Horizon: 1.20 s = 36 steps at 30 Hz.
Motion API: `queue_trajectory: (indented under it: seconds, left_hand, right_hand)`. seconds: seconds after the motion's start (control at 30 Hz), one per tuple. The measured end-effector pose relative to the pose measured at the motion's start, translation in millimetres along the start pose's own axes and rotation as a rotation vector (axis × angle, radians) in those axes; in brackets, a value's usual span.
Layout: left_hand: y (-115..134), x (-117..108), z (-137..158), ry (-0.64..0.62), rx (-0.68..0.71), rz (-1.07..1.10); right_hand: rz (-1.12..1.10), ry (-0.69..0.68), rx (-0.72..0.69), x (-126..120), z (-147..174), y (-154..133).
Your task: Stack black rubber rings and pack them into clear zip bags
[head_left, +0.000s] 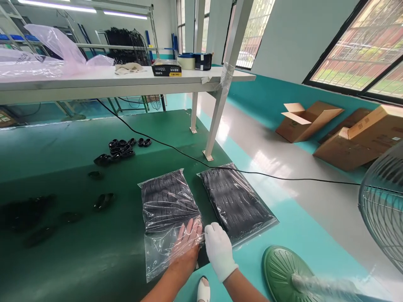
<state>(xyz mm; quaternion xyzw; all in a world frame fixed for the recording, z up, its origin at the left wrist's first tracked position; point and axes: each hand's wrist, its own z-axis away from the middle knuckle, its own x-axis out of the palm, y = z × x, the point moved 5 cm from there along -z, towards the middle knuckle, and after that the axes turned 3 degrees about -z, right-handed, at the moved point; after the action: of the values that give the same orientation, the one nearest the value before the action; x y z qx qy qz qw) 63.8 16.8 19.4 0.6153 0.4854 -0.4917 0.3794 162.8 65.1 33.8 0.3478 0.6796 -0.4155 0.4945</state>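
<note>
A clear plastic bag (168, 201) packed with rows of thin black items lies on a dark green surface, its near end loose and wrinkled. My bare left hand (188, 239) rests flat at that loose end with fingers stretched out; whether it is partly inside the plastic I cannot tell. My right hand (218, 249), in a white glove, has its fingers pinched on the bag's right edge, just beside my left fingertips. To the right lies a second filled plastic bag (234, 197), flat and apart from the first.
A black cable (176, 149) crosses the surface and touches the second bag's far edge. Several glossy black parts (118, 149) lie at left. A white table (132, 86) stands ahead. At right are cardboard boxes (302, 121) and a fan (384, 201) with a green base (283, 268).
</note>
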Motion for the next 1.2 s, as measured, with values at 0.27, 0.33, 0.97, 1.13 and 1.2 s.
queue_trajectory:
  seconds: [0.27,0.33,0.97,1.13,1.2]
  left_hand:
    - [-0.4,4.8,-2.8,-0.142,0.005,0.078]
    - [0.3,4.6,-3.0,-0.171,0.008,0.105]
    - [-0.2,-5.1,90.0,0.007,-0.382,-0.036]
    - [-15.1,11.4,78.0,-0.151,-0.43,0.041]
    - [-15.8,12.1,77.5,-0.19,-0.459,0.068]
  right_hand:
    - [-0.298,0.016,-0.044,-5.2,13.3,7.6]
    - [-0.351,0.002,-0.003,-5.5,14.3,10.7]
    - [-0.336,-0.111,-0.324,-0.9,50.4,-37.1]
    - [-0.237,-0.223,-0.193,17.0,30.7,-35.9]
    - [-0.241,-0.251,-0.17,17.4,29.4,-34.6]
